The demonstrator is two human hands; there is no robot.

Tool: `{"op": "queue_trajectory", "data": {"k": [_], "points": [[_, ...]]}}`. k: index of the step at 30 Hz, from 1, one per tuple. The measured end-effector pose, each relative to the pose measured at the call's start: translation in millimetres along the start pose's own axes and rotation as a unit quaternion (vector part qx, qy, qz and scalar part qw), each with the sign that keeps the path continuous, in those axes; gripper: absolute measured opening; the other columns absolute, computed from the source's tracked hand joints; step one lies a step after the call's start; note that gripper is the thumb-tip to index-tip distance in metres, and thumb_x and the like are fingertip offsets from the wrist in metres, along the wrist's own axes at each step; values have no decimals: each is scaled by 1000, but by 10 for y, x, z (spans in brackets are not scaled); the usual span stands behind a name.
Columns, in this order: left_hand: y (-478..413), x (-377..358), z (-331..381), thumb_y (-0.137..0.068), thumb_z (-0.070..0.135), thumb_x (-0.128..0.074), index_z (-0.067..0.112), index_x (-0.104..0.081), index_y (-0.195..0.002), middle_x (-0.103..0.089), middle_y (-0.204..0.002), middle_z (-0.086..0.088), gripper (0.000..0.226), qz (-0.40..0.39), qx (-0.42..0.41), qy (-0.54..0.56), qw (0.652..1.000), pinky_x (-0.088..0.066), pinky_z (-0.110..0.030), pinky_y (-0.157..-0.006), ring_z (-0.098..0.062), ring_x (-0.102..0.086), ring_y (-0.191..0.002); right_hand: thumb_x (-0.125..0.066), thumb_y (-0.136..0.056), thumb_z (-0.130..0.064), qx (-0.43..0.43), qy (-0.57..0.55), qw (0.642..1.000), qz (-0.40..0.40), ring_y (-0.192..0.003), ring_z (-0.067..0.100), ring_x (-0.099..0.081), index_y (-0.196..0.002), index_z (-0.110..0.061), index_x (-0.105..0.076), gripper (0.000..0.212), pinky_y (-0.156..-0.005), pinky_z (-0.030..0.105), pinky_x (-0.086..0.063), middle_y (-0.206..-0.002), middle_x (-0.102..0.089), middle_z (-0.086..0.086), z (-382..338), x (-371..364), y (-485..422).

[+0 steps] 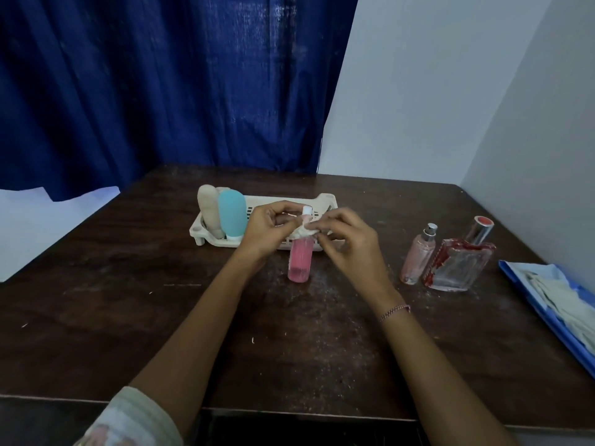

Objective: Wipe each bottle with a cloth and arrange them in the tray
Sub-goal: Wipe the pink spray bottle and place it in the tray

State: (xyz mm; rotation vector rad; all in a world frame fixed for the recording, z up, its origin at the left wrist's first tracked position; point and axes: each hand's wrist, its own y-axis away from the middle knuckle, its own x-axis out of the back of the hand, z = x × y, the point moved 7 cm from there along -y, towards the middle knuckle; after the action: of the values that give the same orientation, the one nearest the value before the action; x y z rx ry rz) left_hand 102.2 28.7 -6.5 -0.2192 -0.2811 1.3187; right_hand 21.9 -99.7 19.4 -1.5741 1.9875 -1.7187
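Forearms stretch out over a dark, scuffed wooden table (135,317), a pale patterned sleeve (128,420) on the left arm and a thin beaded bracelet (394,312) on the right wrist. Both meet at a pink spray bottle (301,259), which stands upright on the tabletop just in front of the tray, its long axis vertical and its white nozzle pointing up. The slim cylinder is clear plastic, filled with pink liquid. The left hand (267,226) curls its fingers in at the bottle's neck and appears to grip it. The right hand (347,243) pinches a crumpled white cloth (304,232) bunched around that neck.

Off to the right, well apart from the hands, stand a small rose-tinted perfume bottle (417,255) with a silver sprayer and, touching it, a square clear glass bottle (457,268) with red trim and a red-topped metallic cap. Any lettering on them is too small to read. At the table's right edge lies a blue folder (544,320) bearing pale folded cloths.

Behind the hands sits a cream slotted plastic tray (326,201). A rounded beige tube (207,204) and a teal tube (231,214) stand upright at its left end. Beyond hang a deep blue curtain (161,91) and a plain white wall (450,91).
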Motion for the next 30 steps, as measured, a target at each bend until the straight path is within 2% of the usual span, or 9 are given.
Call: {"op": "queue_trajectory", "data": {"k": [3,6,9,14,19,21,24,28,30], "points": [[-3,21,-13,-79,6,-71,14,-68,-92,-70,-83,-2,15,8,0,24,1000,-52,-18,-63,-6,-66,-70,-67,-83,-10,-11,-10,1000,-17,-94,9,-54,-100,-9,-71,17,-81,15,-46,-97,-55,2,-22,-60,8],[-6,41,-25,-78,9,-73,11,-67,-91,-68,-78,-2,15,15,0,28,1000,-49,-17,-59,-6,-64,-67,-69,-83,-22,-35,-31,999,-9,-89,5,-53,-92,-8,-71,17,-77,9,-41,-93,-54,0,-27,-105,17],[1,13,-13,-78,8,-73,13,-64,-88,-66,-77,-1,14,7,8,29,1000,-48,-14,-54,-1,-63,-60,-75,-77,-20,-43,-26,999,-1,-82,3,-53,-82,-11,-69,12,-72,8,-40,-89,-55,0,1,-153,37],[-38,141,-75,-80,10,-73,12,-62,-87,-64,-80,3,13,43,19,35,998,-51,-17,-54,-4,-64,-66,-79,-72,-11,-19,0,995,-101,-81,4,-54,-83,-12,-71,13,-72,15,-45,-88,-57,-3,-1,-379,112],[-28,40,-20,-79,13,-73,18,-63,-86,-64,-82,4,13,7,2,6,1000,-47,-15,-54,1,-61,-59,-72,-80,-7,39,62,997,24,-92,12,-57,-93,-6,-72,13,-85,15,-45,-94,-63,5,-147,-176,56],[-31,41,-7,-78,14,-74,19,-63,-85,-64,-83,3,14,4,-5,6,1000,-49,-18,-57,-4,-63,-63,-71,-80,-9,43,76,996,25,-93,12,-57,-95,-7,-73,15,-86,15,-44,-95,-64,4,-159,-174,46],[-36,71,-28,-76,13,-76,18,-63,-83,-63,-83,1,16,11,-4,14,1000,-52,-23,-58,-10,-64,-67,-73,-79,-14,29,66,997,-36,-89,7,-53,-94,-12,-74,15,-81,10,-40,-93,-60,-1,-114,-233,38],[-56,120,-75,-76,11,-76,7,-63,-91,-63,-83,0,20,34,24,29,999,-55,-21,-58,-8,-67,-71,-80,-71,-18,9,46,973,-225,-75,0,-49,-86,-17,-76,16,-71,18,-45,-79,-52,-12,-65,-434,117],[-61,129,-98,-77,10,-76,5,-63,-93,-64,-84,0,21,38,32,30,998,-54,-20,-58,-8,-68,-72,-80,-71,-17,8,54,962,-266,-74,1,-48,-88,-17,-76,17,-71,19,-43,-78,-52,-13,-61,-473,144]]}}
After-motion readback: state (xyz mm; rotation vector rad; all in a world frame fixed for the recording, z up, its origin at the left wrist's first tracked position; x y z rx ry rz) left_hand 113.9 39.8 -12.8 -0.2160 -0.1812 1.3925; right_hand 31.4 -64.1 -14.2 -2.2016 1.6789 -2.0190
